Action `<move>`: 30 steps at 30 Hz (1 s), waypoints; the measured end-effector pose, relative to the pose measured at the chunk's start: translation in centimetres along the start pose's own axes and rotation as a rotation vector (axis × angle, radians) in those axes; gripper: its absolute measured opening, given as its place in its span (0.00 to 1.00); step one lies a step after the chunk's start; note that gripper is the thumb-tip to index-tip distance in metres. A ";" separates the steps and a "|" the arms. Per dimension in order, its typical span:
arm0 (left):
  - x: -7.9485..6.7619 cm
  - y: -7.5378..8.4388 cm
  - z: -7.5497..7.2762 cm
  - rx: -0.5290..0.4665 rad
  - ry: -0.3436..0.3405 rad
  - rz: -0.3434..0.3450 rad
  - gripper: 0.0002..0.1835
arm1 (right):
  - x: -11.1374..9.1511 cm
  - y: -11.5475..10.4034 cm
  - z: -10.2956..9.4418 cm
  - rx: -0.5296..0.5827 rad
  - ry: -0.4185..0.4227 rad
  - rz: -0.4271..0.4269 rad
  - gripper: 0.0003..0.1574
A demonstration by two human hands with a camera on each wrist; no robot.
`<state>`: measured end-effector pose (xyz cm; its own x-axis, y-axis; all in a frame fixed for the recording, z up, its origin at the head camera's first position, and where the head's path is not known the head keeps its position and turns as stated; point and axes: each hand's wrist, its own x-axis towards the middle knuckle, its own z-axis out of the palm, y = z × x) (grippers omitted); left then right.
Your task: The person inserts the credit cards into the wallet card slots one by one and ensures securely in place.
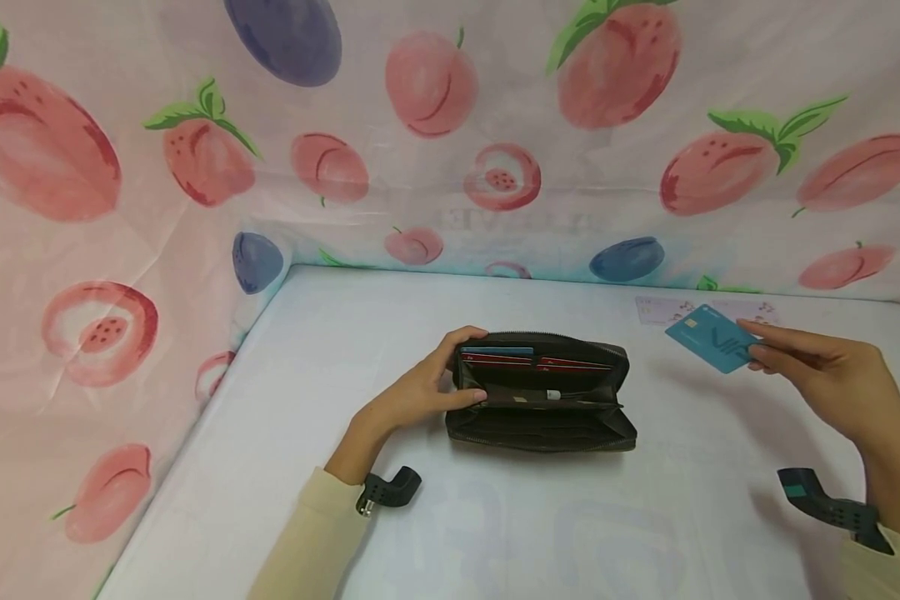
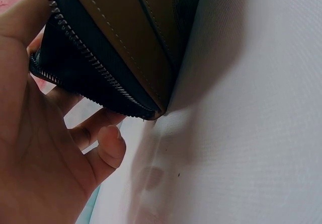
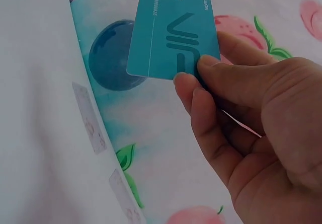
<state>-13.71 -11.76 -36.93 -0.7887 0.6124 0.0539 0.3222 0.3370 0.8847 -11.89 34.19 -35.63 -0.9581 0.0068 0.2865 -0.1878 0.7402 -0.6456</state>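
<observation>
A dark zip-around wallet (image 1: 540, 433) stands unzipped on the white table, its pockets facing up. Several cards (image 1: 497, 356), one blue and others red-edged, sit in the slots along its back side. My left hand (image 1: 427, 379) grips the wallet's left end, thumb over the inner edge and fingers behind. In the left wrist view the wallet's zipper teeth (image 2: 95, 60) and brown outer side show close to the palm. To the right of the wallet, my right hand (image 1: 832, 375) pinches a teal VIP card (image 1: 712, 337) by one corner, held above the table. A chip and printed number show on the card (image 3: 173, 32).
Pale printed paper strips (image 1: 660, 311) lie at the table's back edge, behind the teal card. A fruit-patterned cloth (image 1: 420, 175) hangs along the back and left of the white table (image 1: 285, 358). Each wrist wears a black strap mount (image 1: 393, 487).
</observation>
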 end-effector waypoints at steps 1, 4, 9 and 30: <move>0.0 0.1 0.0 0.000 -0.002 0.004 0.38 | 0.0 -0.1 0.0 0.001 0.001 -0.006 0.20; -0.1 0.1 -0.1 -0.003 -0.003 0.001 0.38 | 0.0 -0.6 0.0 0.005 0.008 -0.022 0.20; -0.1 0.1 -0.1 0.002 0.001 -0.005 0.38 | 0.0 -1.6 0.1 0.008 0.008 -0.081 0.20; 0.9 -3.6 0.5 0.013 0.016 0.021 0.41 | 1.3 -6.8 2.2 0.016 -0.032 -0.448 0.28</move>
<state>-15.31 -12.07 -40.29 -0.7897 0.6083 0.0795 0.3452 0.3336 0.8772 -12.35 27.71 -32.45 -0.7879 -0.3326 0.5183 -0.5884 0.6552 -0.4739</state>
